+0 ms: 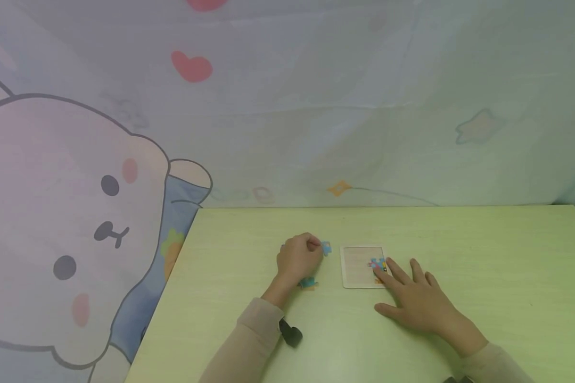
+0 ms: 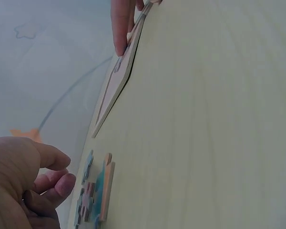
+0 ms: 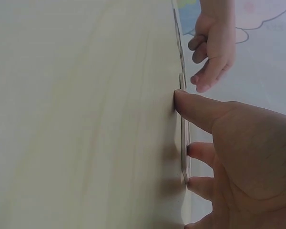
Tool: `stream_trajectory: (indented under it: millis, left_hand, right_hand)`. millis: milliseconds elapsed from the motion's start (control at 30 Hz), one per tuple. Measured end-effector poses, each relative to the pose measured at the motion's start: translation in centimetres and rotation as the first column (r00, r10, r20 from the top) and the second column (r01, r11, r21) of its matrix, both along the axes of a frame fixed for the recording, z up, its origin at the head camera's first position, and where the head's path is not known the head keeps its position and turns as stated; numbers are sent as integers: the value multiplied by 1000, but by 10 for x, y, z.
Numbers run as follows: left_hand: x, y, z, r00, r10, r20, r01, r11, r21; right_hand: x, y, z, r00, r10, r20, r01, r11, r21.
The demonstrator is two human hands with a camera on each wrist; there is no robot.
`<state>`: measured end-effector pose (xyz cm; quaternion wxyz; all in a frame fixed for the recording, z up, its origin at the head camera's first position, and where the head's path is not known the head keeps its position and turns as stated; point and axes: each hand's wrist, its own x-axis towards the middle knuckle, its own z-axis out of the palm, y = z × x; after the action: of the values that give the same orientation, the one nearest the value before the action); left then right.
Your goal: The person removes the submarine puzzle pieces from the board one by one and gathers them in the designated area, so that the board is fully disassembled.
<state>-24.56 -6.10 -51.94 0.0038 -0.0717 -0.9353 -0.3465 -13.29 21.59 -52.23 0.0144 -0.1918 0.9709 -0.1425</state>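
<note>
A shallow square puzzle tray [image 1: 343, 268] lies on the table, with colourful jigsaw pieces [image 1: 377, 263] at its right side. My right hand [image 1: 419, 304] is spread over that side, its index fingertip touching the pieces. In the right wrist view, the thumb of my right hand [image 3: 248, 148] is by the tray's edge [image 3: 183, 133]. Left of the tray, my left hand [image 1: 299, 258] is just above loose pieces, close to a blue one [image 1: 326, 248]. Its fingers curl loosely, and in the left wrist view nothing shows between thumb and index. A teal-and-orange piece [image 1: 309, 283] lies beside its wrist.
The pale yellow-green table [image 1: 508, 276] ends at the back against a printed cloth [image 1: 316, 106]. A large cartoon animal [image 1: 76, 175] on the cloth fills the left side. A black strap device [image 1: 291, 334] sits at my left wrist.
</note>
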Motion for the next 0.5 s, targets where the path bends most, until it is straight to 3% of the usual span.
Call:
stream_trajectory:
  millis: [267,500]
  left_hand:
    - [6,18,5,989,-146,-26,148,987,66]
    - [13,44,4,971,-240,5,240,971,13]
  right_hand:
    - [-2,0,1,1000,-2,-8,2,1000,2]
    - [2,2,-2,1000,2,-20,-1,1000,18]
